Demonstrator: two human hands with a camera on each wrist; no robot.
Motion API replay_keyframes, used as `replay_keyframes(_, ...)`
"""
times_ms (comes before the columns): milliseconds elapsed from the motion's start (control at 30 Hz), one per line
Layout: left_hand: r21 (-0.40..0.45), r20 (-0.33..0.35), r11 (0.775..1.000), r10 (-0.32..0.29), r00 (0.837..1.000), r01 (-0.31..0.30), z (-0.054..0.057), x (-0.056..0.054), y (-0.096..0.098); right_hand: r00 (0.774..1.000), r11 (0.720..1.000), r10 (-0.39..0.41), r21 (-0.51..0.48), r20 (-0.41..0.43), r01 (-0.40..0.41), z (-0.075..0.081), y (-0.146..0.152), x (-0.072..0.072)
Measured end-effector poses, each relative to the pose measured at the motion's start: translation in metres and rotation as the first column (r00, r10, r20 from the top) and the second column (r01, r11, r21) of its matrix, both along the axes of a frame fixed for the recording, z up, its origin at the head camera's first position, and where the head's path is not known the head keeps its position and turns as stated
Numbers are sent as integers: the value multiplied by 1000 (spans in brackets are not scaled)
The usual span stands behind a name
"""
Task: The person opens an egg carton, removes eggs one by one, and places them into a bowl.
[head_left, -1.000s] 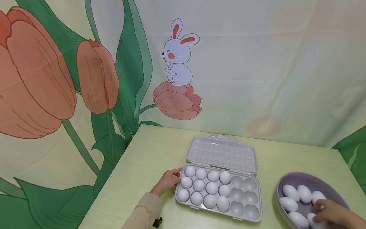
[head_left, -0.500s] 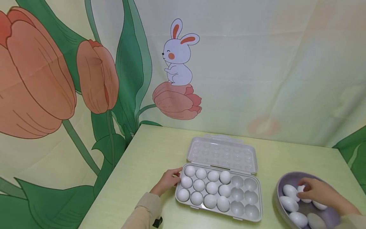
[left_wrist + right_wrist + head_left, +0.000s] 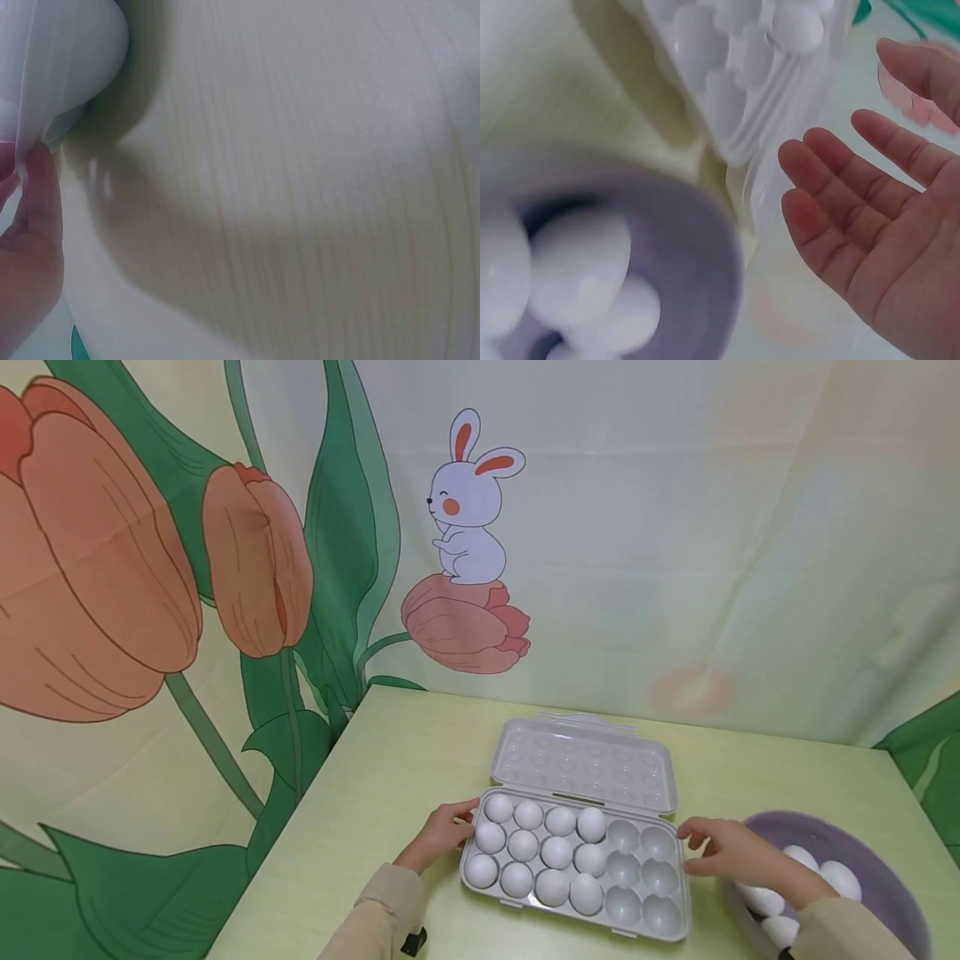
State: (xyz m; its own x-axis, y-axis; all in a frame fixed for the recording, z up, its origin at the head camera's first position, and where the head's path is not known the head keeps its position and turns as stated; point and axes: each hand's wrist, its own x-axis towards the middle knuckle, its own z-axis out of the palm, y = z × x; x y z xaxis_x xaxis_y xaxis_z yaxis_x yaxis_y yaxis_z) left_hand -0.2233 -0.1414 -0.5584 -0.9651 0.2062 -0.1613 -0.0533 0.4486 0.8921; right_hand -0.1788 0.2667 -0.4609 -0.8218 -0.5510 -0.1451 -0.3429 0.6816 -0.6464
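In the head view a pale grey plastic egg box lies open on the table. White eggs fill its left and middle columns; the two right columns of cups hold none. My left hand pinches the box's left end, with thumb and fingers on either side of the rim in the left wrist view. My right hand hovers by the box's right end. Its fingers are spread and gently bent, with nothing in the palm. The purple-grey bowl of white eggs is partly hidden beneath my right forearm.
The box's lid is folded back towards the wall. Behind the pale yellow table hangs a cloth printed with tulips and a rabbit. Several eggs lie loose in the bowl at the right.
My right hand has moved from the eggs in the bowl leftwards to the egg box's right end. Some eggs in the bowl have shifted. My left hand stays on the box.
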Motion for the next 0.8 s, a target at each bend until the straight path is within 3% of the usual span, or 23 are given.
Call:
replay_keyframes(167, 17, -6, 1000, -7, 1000, 7, -4, -2, -1, 997, 996, 83, -19, -7, -83, -7, -26, -1)
replay_keyframes(200, 42, -45, 999, -32, 999, 33, -17, -7, -4, 995, 995, 97, -16, -13, -98, -9, -31, -1)
replay_keyframes(300, 53, -77, 997, -51, 996, 55, -22, -9, -6, 990, 991, 133, -18, -39, -133, -16, -44, -1)
replay_keyframes(400, 41, -63, 998, -42, 997, 45, -19, -7, -5, 985, 988, 154, -9, -76, -156, -24, -56, -1)
replay_keyframes(433, 14, -25, 1000, -20, 1000, 20, -6, -2, -2, 984, 987, 158, -7, -82, -159, -26, -60, -1)
replay_keyframes(533, -8, -5, 1000, -5, 1000, 5, -1, -1, 0, 981, 986, 165, 1, -102, -166, -34, -70, 1)
replay_keyframes(800, -8, -1, 1000, 0, 1000, 0, -1, 0, 0, 983, 990, 141, 11, -114, -141, -49, -90, 9)
